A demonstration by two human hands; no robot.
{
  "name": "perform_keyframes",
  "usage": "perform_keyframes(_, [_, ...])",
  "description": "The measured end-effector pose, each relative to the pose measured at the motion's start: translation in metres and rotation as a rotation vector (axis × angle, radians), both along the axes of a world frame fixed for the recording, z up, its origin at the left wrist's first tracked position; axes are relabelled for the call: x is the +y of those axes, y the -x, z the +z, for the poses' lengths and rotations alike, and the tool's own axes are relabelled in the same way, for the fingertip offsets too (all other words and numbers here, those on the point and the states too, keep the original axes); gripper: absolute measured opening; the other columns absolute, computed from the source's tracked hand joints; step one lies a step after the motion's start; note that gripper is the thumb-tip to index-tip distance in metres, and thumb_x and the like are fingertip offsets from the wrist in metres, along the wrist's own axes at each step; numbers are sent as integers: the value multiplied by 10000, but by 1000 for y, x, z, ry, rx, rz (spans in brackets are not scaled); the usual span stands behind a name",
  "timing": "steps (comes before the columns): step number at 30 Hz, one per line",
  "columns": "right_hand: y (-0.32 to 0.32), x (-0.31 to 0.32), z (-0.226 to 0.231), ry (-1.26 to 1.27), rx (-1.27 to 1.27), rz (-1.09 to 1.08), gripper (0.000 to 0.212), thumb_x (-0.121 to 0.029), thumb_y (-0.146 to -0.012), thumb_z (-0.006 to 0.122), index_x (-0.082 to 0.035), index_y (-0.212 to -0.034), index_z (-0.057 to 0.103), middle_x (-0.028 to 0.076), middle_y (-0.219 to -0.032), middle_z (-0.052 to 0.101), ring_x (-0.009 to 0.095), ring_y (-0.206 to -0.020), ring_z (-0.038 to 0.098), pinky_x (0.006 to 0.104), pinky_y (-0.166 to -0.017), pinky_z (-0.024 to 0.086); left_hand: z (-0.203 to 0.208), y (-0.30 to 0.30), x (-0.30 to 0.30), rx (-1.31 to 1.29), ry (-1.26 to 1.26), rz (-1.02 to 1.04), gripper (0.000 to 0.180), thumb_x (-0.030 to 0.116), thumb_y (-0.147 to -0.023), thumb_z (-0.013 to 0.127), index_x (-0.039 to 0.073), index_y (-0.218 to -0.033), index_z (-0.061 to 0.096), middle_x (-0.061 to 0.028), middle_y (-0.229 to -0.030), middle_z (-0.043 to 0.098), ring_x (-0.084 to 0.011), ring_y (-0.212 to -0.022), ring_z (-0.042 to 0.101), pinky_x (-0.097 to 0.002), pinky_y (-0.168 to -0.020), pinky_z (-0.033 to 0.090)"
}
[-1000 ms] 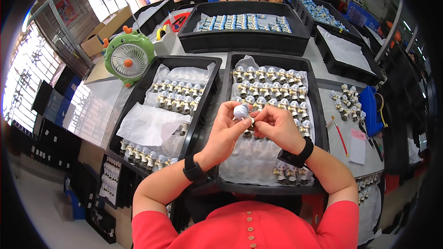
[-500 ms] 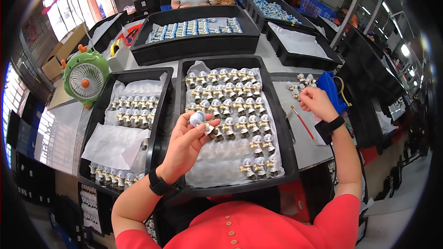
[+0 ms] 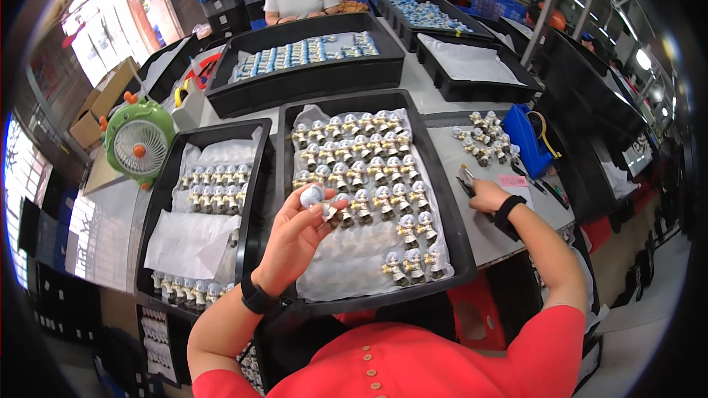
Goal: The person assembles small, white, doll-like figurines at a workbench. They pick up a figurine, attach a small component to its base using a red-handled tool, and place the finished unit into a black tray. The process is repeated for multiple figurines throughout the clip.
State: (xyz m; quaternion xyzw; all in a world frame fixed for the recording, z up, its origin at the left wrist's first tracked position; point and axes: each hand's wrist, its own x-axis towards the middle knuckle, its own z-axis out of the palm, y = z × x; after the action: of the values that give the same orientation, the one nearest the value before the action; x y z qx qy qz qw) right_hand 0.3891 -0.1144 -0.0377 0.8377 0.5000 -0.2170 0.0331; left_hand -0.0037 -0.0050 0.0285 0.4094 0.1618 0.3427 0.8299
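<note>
Grey matting (image 3: 485, 242) covers the table at right, where loose figurines (image 3: 487, 133) lie near a blue container (image 3: 529, 141). Above the paper-lined central black tray (image 3: 441, 197), the person's left hand (image 3: 293, 230) pinches one pale-haired figurine (image 3: 311, 196) between thumb and fingers. Over the matting, the right hand (image 3: 489, 196) bends down beside a slim tool (image 3: 464, 169); whether its fingers grip it cannot be told.

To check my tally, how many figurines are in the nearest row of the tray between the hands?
3, together at the row's right end: left figurine, middle figurine, right figurine. Any beneath the liner would be hidden.
</note>
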Motion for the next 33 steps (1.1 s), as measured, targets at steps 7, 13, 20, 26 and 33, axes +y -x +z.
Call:
perform_keyframes(7, [2,-18,71,-287,174,-99,316,-253,-860,485,31,-988,536,148,-717,612,268,-667,606,366,-630,461,-3,-1,1,-68,105,4,338,85,-928,467,87,-1262,418,-84,-1240,485,-276,-1153,512,-414,-947,445])
perform_keyframes(13, [91,23,105,-867,489,173,244,-102,-916,448,-14,-1117,552,38,-750,581,82,-636,511,227,-587,416,-10,0,8,-105,112,71,326,97,-927,484,116,-1247,421,-85,-1204,512,-250,-1130,526,-388,-936,454])
perform_keyframes(20, [194,67,87,-788,521,638,368,10,-857,476,-40,-1220,512,104,-868,615,163,-693,586,271,-650,469,-15,-1,20,-100,113,193,348,109,-917,513,137,-1238,381,-127,-1174,534,-209,-1093,539,-357,-901,456])
perform_keyframes(26, [220,77,65,-824,568,665,380,18,-811,523,-16,-1189,519,184,-943,607,344,-831,593,386,-717,475,-18,-2,22,-106,123,242,348,108,-919,507,136,-1237,368,-128,-1168,544,-186,-1059,530,-350,-912,443])
perform_keyframes(33, [221,73,64,-793,553,654,404,4,-820,530,-39,-1222,511,158,-854,583,324,-757,589,387,-655,477,-21,-3,21,-81,99,240,368,92,-915,514,132,-1250,368,-132,-1165,552,-181,-1035,539,-328,-899,453])
